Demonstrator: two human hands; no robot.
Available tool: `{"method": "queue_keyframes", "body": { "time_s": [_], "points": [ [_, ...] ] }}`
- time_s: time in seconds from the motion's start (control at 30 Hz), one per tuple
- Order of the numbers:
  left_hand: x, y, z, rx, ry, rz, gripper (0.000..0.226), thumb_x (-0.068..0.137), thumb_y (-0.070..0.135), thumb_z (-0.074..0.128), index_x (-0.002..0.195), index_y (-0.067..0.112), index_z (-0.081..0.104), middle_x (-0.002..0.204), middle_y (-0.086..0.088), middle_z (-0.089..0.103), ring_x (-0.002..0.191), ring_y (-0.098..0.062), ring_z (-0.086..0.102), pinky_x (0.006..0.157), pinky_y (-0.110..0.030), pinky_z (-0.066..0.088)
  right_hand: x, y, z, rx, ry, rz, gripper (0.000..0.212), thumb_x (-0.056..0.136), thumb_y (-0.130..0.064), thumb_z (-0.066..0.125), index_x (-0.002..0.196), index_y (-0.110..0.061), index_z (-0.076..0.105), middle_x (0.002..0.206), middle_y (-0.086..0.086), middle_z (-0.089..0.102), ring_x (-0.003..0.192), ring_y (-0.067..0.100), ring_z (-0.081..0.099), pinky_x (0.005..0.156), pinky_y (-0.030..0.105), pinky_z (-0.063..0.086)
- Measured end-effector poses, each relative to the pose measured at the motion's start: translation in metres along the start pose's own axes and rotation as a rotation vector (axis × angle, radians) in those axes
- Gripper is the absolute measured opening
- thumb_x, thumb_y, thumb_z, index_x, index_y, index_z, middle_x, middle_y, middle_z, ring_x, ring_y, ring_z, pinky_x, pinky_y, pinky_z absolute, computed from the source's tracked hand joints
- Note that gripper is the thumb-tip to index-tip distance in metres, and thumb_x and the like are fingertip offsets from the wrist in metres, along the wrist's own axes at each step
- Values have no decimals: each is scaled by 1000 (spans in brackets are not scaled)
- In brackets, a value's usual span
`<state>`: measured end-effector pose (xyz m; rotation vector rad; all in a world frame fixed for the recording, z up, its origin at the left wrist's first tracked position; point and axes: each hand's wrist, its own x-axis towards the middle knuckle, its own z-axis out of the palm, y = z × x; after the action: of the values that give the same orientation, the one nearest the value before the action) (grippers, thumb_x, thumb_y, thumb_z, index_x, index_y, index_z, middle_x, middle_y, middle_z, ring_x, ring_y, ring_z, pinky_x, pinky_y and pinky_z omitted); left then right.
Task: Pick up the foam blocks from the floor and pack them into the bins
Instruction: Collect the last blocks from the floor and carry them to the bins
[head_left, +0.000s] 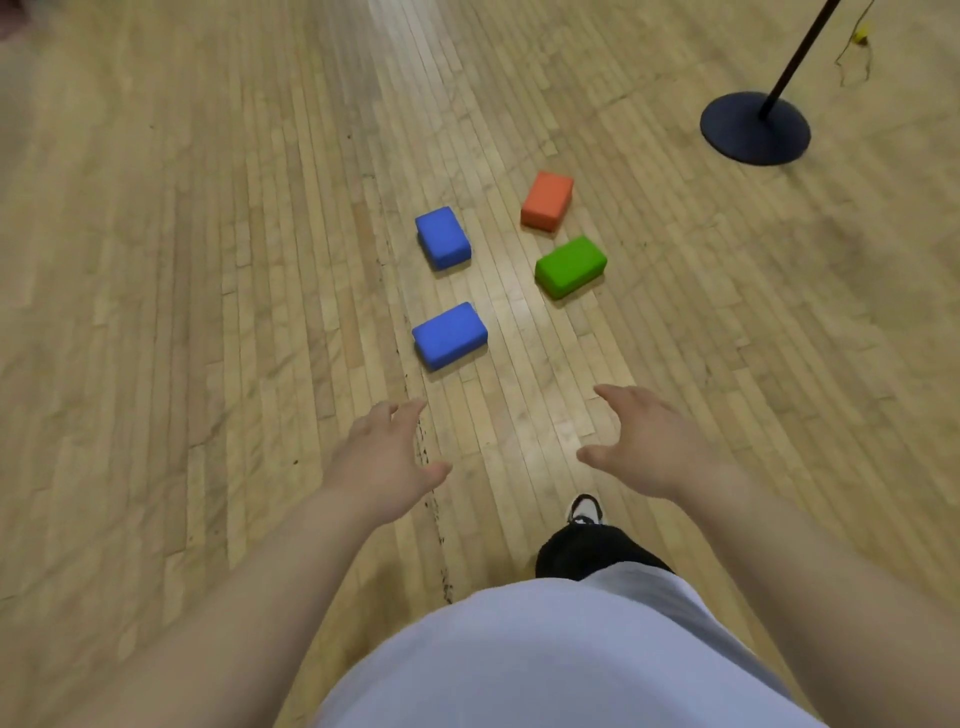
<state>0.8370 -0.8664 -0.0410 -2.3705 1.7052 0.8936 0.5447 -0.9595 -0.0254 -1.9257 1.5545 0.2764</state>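
Observation:
Several foam blocks lie on the wooden floor ahead of me. The nearest is a blue block (449, 335). A second blue block (443, 237) lies beyond it. To the right lie a green block (570, 266) and, farther off, an orange block (547, 200). My left hand (382, 457) reaches forward with relaxed, spread fingers, just short of the near blue block and holding nothing. My right hand (649, 441) is stretched out beside it, fingers also loose and empty. No bin is in view.
A black round stand base (754, 128) with a slanting pole stands at the far right. A small yellow object (861, 34) with a thin cord lies behind it. My shoe (586, 510) steps forward between my arms. Wooden floor stretches to the left.

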Motion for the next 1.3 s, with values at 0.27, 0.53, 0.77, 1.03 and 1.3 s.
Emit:
{"method": "queue_keyframes", "body": {
  "time_s": [0.27, 0.53, 0.77, 1.03, 1.3],
  "points": [
    [122, 106, -56, -99, 9, -57, 89, 88, 59, 64, 160, 34, 18, 161, -2, 27, 148, -27, 28, 116, -49, 35, 148, 40, -146, -154, -63, -47, 93, 85, -59, 69, 159, -33, 21, 162, 2, 28, 146, 29, 32, 114, 48, 38],
    [324, 137, -106, -202, -54, -81, 89, 89, 54, 67, 160, 33, 18, 162, 3, 24, 147, -24, 28, 114, -42, 37, 350, 34, -223, -205, -114, -41, 93, 84, -57, 69, 159, -32, 21, 163, 5, 27, 146, 30, 32, 114, 46, 37],
    [523, 145, -185, -213, -125, -72, 90, 85, 55, 67, 159, 32, 21, 157, -1, 31, 142, -28, 35, 111, -49, 41, 545, -12, -300, -264, -195, -16, 96, 83, -53, 71, 161, -29, 20, 164, 9, 23, 148, 31, 28, 116, 45, 35],
    [641, 147, -245, -341, -142, -194, 90, 90, 52, 66, 161, 30, 16, 160, -2, 27, 145, -26, 30, 113, -46, 39, 708, -56, -375, -454, -326, -116, 94, 84, -48, 72, 160, -29, 19, 164, 10, 23, 147, 36, 29, 114, 47, 36],
    [783, 181, -192, -571, -161, -468, 94, 87, 52, 68, 160, 37, 11, 161, -3, 26, 143, -28, 36, 109, -49, 42, 945, -38, -370, -640, -437, -327, 98, 80, -53, 72, 159, -32, 19, 162, 12, 25, 143, 41, 33, 113, 51, 37]
  ]
}}
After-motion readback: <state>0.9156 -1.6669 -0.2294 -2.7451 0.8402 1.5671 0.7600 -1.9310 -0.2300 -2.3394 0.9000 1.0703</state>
